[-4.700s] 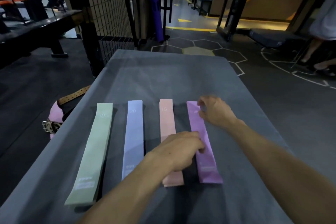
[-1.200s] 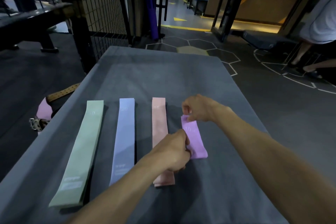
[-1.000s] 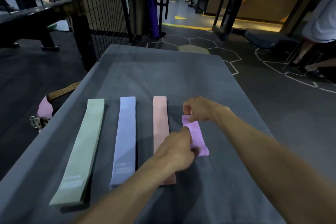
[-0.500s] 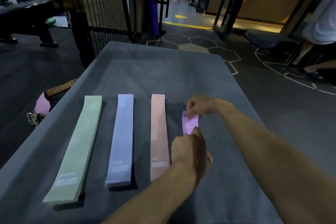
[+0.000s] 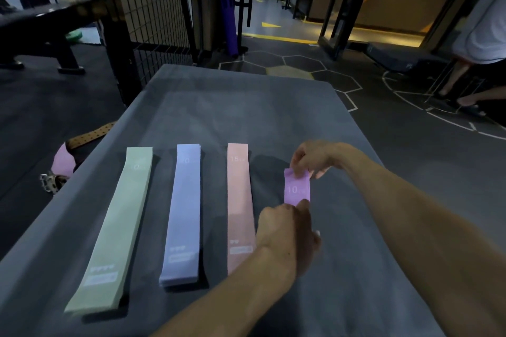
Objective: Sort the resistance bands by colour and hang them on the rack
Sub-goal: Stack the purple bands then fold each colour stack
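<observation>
Three flat resistance bands lie side by side on a grey padded bench (image 5: 246, 107): a green band (image 5: 115, 230) at the left, a blue band (image 5: 183, 213) in the middle, a pink band (image 5: 239, 205) to its right. A purple band (image 5: 297, 189) marked "10" is folded short, to the right of the pink one. My right hand (image 5: 312, 157) pinches its far edge. My left hand (image 5: 287, 230) grips its near end, which is hidden under my fingers.
A black wire-mesh panel (image 5: 153, 0) on a dark post stands beyond the bench's far left corner. A pink and tan strap with buckle (image 5: 63, 164) lies on the floor at the left. A seated person's legs (image 5: 462, 82) are at the far right.
The purple band, once lying full length, has been folded shorter step by step. My left hand has brought the near end up toward my right hand.
</observation>
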`<action>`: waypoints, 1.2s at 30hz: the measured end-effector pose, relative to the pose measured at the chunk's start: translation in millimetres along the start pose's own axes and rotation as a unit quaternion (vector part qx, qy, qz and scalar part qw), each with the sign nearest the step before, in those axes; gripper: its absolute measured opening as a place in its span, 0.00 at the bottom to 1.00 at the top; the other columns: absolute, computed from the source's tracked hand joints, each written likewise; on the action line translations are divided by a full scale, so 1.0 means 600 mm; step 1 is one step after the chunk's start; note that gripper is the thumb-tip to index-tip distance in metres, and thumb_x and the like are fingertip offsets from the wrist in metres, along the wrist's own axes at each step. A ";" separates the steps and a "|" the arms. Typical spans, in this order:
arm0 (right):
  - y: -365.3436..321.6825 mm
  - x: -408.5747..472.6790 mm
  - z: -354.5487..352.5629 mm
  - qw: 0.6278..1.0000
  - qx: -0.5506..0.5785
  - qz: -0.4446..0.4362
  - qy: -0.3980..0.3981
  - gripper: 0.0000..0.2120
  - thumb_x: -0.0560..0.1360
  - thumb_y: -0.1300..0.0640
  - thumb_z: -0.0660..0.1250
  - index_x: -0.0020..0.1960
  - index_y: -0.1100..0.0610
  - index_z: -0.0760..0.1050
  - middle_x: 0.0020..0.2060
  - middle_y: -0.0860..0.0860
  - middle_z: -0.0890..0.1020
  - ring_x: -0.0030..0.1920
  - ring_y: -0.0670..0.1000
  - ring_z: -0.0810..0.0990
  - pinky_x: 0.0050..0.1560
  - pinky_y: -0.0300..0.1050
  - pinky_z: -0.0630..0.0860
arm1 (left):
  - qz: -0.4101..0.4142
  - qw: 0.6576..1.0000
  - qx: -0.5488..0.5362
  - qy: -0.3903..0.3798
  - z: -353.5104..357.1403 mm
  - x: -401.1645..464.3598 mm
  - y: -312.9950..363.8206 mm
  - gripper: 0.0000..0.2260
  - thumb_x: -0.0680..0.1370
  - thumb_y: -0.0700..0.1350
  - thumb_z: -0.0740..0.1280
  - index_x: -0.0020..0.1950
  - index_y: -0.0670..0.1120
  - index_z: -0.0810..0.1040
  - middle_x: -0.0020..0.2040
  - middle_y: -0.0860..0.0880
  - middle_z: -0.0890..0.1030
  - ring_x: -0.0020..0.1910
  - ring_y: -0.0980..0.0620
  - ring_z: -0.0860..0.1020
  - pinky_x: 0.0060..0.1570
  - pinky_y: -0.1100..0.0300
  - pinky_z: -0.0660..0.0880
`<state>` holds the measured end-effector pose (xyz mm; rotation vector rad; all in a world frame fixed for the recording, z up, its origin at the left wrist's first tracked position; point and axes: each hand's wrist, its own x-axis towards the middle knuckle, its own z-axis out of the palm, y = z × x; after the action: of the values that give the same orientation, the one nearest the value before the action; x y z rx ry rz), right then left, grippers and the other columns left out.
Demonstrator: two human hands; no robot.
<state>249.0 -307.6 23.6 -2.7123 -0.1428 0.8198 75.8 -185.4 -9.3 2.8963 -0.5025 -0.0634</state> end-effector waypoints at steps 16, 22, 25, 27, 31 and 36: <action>-0.169 0.104 0.037 0.972 -0.107 -0.136 0.160 0.22 0.80 0.56 0.65 0.73 0.56 0.71 0.70 0.55 0.75 0.69 0.56 0.74 0.69 0.47 0.70 | -0.045 0.999 0.006 -0.028 -0.077 -0.026 -0.153 0.03 0.81 0.44 0.63 0.50 0.48 0.69 0.57 0.43 0.81 0.54 0.38 0.79 0.43 0.54 0.64; -0.194 0.140 0.042 0.972 -0.154 -0.130 0.121 0.14 0.78 0.58 0.67 0.62 0.53 0.81 0.59 0.52 0.84 0.58 0.55 0.82 0.61 0.49 0.77 | -0.067 0.997 0.024 -0.028 -0.086 -0.032 -0.186 0.06 0.80 0.41 0.63 0.47 0.48 0.66 0.55 0.43 0.79 0.44 0.42 0.72 0.42 0.53 0.63; -0.199 0.140 0.035 0.973 -0.162 -0.123 0.110 0.13 0.76 0.57 0.70 0.60 0.53 0.82 0.55 0.52 0.85 0.55 0.54 0.83 0.58 0.49 0.79 | -0.073 0.997 0.019 -0.030 -0.081 -0.030 -0.197 0.06 0.79 0.40 0.63 0.47 0.47 0.67 0.55 0.43 0.79 0.42 0.43 0.69 0.42 0.54 0.63; -0.200 0.139 0.035 0.973 -0.160 -0.125 0.112 0.12 0.76 0.56 0.71 0.59 0.53 0.82 0.54 0.52 0.85 0.54 0.54 0.83 0.58 0.48 0.79 | -0.075 0.996 0.021 -0.037 -0.080 -0.030 -0.201 0.06 0.79 0.39 0.64 0.47 0.47 0.67 0.54 0.44 0.79 0.43 0.42 0.71 0.41 0.54 0.63; -0.196 0.136 0.037 0.973 -0.140 -0.135 0.128 0.05 0.75 0.53 0.72 0.51 0.52 0.82 0.50 0.52 0.86 0.49 0.53 0.84 0.49 0.45 0.78 | -0.057 0.998 0.015 -0.036 -0.072 -0.030 -0.207 0.06 0.78 0.39 0.64 0.49 0.47 0.69 0.55 0.45 0.78 0.52 0.40 0.77 0.41 0.53 0.64; -0.189 0.082 0.023 0.961 -0.127 -0.172 0.177 0.05 0.74 0.55 0.73 0.48 0.54 0.81 0.46 0.51 0.84 0.46 0.52 0.81 0.43 0.41 0.73 | 0.011 0.997 -0.041 -0.060 -0.063 -0.034 -0.206 0.17 0.78 0.36 0.64 0.64 0.51 0.77 0.61 0.49 0.76 0.60 0.45 0.74 0.47 0.52 0.72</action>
<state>281.3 -187.5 22.7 -2.8923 -0.6574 0.2225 100.4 -57.4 2.4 2.8186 -0.5379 -0.2502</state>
